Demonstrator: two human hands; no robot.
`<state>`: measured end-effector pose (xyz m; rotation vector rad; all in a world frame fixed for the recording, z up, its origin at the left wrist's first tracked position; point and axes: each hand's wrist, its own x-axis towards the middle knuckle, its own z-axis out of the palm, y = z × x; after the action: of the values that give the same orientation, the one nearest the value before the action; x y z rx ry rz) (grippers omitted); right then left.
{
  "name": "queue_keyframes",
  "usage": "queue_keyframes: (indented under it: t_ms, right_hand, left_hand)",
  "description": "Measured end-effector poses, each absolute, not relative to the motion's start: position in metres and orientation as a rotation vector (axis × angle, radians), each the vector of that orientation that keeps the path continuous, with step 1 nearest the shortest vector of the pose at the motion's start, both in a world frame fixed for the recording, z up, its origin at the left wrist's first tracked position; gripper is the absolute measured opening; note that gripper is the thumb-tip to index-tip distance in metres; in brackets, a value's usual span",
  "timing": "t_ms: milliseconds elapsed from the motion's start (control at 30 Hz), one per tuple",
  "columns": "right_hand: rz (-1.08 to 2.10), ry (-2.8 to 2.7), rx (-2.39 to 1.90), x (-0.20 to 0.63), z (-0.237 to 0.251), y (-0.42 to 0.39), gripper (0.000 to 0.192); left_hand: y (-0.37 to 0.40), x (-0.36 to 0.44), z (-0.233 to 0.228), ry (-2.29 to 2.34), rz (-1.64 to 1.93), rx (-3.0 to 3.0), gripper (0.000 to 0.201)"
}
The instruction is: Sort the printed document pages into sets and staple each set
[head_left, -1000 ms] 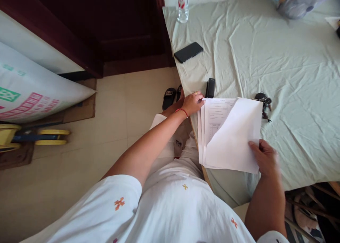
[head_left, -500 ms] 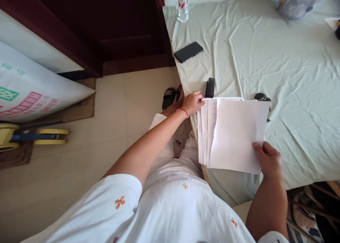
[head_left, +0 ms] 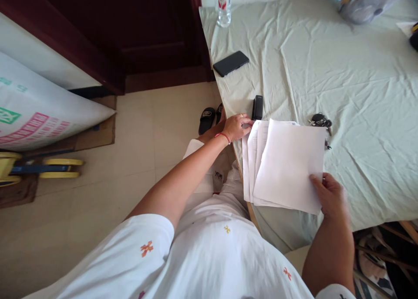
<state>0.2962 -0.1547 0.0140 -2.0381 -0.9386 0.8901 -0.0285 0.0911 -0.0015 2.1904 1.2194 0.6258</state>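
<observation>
The right hand [head_left: 329, 194] held the near right corner of the top sheet [head_left: 290, 164], thumb on top and the fingers under the paper, out of sight. That sheet lay skewed across a fanned stack of papers [head_left: 253, 159] at the near left edge of the cloth-covered surface [head_left: 359, 72]. The left hand [head_left: 237, 127] pressed its fingertips flat on the stack's far left corner, holding nothing, only pinning the pages.

The stack overhung the edge of the surface toward the person's lap. With only one corner pinned, a pull on the top sheet could likely drag the lower pages along and spill them to the floor. The pinch on the corner looked light, so the sheet might crease or slip free if lifted quickly.

A black stapler [head_left: 257, 107] sat just beyond the left hand, close enough that a sweep of the fingers could knock it toward the edge. A bunch of keys [head_left: 320, 121] lay touching or just beside the far right corner of the papers; a sliding sheet could catch on them. The wrinkled cloth might bunch and shift under the stack. A dark phone [head_left: 230, 63] and a water bottle [head_left: 224, 7] stood well apart, farther along the same edge.
</observation>
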Motion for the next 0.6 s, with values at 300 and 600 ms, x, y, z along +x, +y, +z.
queue_keyframes:
  t_ms: [300,600]
  right_hand:
    - [0.969,-0.904,-2.128,0.2878,0.0162,-0.1497,0.040]
    - [0.913,-0.990,-2.124,0.2870,0.0159,-0.1522,0.033]
  left_hand:
    - [0.0897,-0.0256,-0.0029,1.256,0.656,2.157,0.028]
    - [0.0891,-0.0246,-0.0009,1.248,0.663,2.163,0.035]
